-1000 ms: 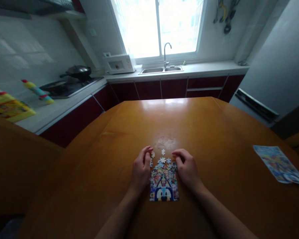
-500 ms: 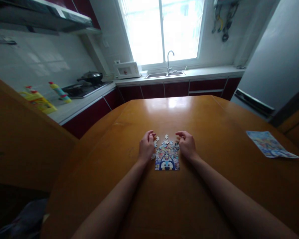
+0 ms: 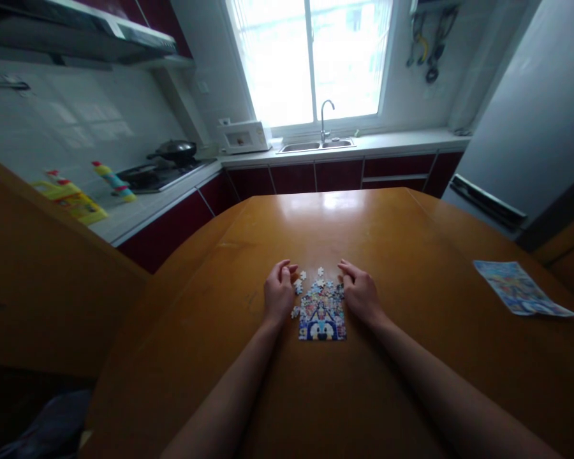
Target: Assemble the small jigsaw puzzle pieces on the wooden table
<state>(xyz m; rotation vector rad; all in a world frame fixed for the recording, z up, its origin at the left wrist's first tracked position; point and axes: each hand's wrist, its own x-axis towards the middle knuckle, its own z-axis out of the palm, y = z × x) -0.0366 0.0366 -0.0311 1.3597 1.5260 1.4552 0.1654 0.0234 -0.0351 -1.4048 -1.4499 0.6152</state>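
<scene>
A partly joined jigsaw puzzle (image 3: 322, 322) lies flat on the wooden table, its lower part showing a blue cartoon dog's face. Loose puzzle pieces (image 3: 321, 282) are heaped along its far edge, and a few stray ones, such as a pale piece (image 3: 320, 271), sit a little apart. My left hand (image 3: 279, 292) rests at the puzzle's left side, fingers loosely bent and apart, near several loose pieces. On the other side, my right hand (image 3: 360, 292) lies beside the pieces with its index finger stretched out. I see nothing held in either hand; some fingertips are partly hidden.
A printed picture sheet (image 3: 519, 287) lies on the right of the table (image 3: 210, 293). Beyond the table stand a counter with a sink (image 3: 301, 147), a white microwave (image 3: 245, 136), a pan (image 3: 176, 150) on the stove and a yellow bottle (image 3: 79, 201).
The view has tipped up slightly, so the table and puzzle appear lower. My left hand has shifted slightly left of the puzzle, and my right hand's fingers have changed pose a little.
</scene>
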